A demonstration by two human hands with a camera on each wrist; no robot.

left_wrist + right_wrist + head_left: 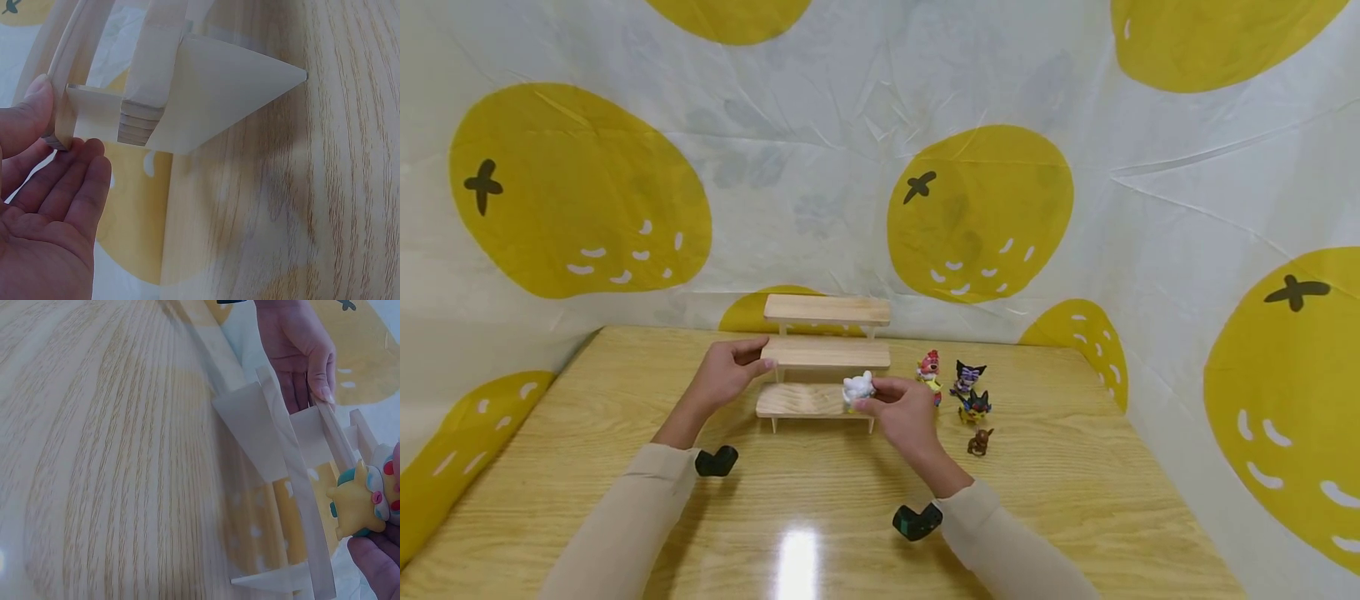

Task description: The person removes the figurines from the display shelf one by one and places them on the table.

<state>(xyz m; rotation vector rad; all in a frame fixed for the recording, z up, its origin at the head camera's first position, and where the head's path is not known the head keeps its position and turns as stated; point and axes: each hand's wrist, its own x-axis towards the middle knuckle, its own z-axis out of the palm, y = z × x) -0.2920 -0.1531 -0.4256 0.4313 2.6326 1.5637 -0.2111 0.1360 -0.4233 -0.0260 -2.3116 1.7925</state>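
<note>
A three-tier wooden display stand (823,353) rises in steps at the back of the table. My left hand (724,373) pinches the left end of its middle shelf, thumb on top and fingers beneath, as the left wrist view shows on the wooden board (150,69). Just over the right part of the lowest shelf (801,400), my right hand (908,418) holds a small toy figurine (857,387) between thumb and fingers. From the head it looks white; in the right wrist view the figurine (357,505) has a yellow body with teal and white parts.
Right of the stand stand several more figurines: a red-topped one (929,365), a black and purple one (968,377), a black and yellow one (975,407) and a small brown one (979,442). Behind the wood-grain table (820,492) hangs a white cloth (820,167) with yellow fruit prints.
</note>
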